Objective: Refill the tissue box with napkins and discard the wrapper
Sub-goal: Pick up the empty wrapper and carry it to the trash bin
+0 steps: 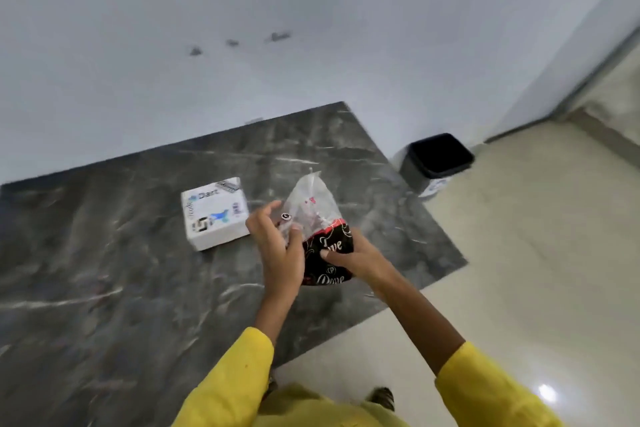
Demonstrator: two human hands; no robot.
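A white packet of napkins (215, 213) with blue print lies flat on the dark marble counter (104, 253). To its right, both hands hold a black tissue box (329, 256) with white lettering above the counter. A clear plastic wrapper (313, 204) sticks up out of the box's top. My left hand (277, 246) pinches the wrapper at its lower left edge. My right hand (353, 256) grips the box from the right side.
A black waste bin (437, 160) stands on the pale tiled floor beyond the counter's right corner, against the white wall. The counter's right edge runs diagonally just beside my hands. Yellow sleeves cover both forearms.
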